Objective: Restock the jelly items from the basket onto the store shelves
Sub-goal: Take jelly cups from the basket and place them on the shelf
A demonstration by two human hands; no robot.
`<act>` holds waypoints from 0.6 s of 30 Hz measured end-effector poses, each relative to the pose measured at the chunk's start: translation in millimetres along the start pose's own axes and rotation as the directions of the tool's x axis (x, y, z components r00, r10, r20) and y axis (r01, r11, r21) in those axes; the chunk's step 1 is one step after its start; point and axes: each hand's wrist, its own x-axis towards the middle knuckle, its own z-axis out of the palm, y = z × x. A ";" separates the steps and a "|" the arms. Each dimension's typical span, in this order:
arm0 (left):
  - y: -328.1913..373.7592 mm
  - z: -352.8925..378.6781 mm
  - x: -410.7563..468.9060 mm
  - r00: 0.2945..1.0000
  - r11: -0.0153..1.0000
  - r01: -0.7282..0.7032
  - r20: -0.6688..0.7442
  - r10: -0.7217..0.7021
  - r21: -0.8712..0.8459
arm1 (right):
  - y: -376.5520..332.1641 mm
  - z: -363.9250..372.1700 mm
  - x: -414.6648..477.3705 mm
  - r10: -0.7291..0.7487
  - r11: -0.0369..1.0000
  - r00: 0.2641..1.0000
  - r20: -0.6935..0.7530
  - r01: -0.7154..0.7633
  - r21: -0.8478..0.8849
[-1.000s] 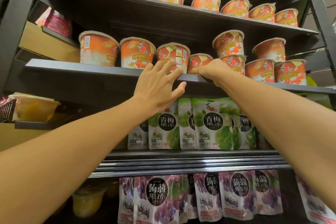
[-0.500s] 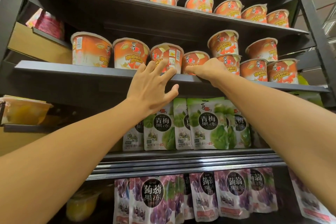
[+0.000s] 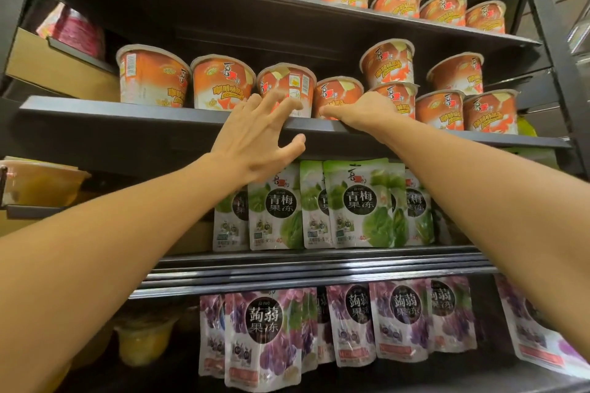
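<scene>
My left hand (image 3: pixel 252 134) was open, fingers spread, touching a jelly cup (image 3: pixel 285 80) on the middle shelf (image 3: pixel 127 108). At its 3 o'clock, my right hand (image 3: pixel 367 112) lay before a second jelly cup (image 3: pixel 338 89); I could not tell whether it gripped. Green jelly bags (image 3: pixel 357 204) stood at 6 o'clock.

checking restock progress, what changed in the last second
Almost nothing. The left hand keeps touching an orange jelly cup at the shelf edge; the right hand stays by the next cup. No cup moved; only the view shifted slightly.
</scene>
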 end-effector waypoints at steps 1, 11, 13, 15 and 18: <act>0.1 -3.0 0.7 1.000 0.999 0.008 0.012 -0.007 -0.045 | 1.3 -1.4 -2.6 -0.011 1.000 1.000 -0.012 0.011 0.000; 19.1 -26.3 -4.9 0.907 0.779 0.374 0.025 -0.420 -0.504 | 33.9 -5.7 -37.5 -0.119 0.922 0.977 -0.176 0.175 0.346; 28.8 -32.0 -16.5 0.899 0.762 0.380 0.015 -0.437 -0.524 | 36.8 -7.9 -46.2 -0.159 0.920 0.971 -0.181 0.212 0.331; 40.3 -37.7 -30.6 0.894 0.740 0.385 0.023 -0.448 -0.551 | 37.3 -9.8 -56.9 -0.195 0.924 0.964 -0.181 0.242 0.296; 62.9 -42.2 -60.2 0.843 0.623 0.468 0.104 -0.529 -0.627 | 42.3 -5.5 -89.2 -0.274 0.903 0.939 -0.209 0.326 0.281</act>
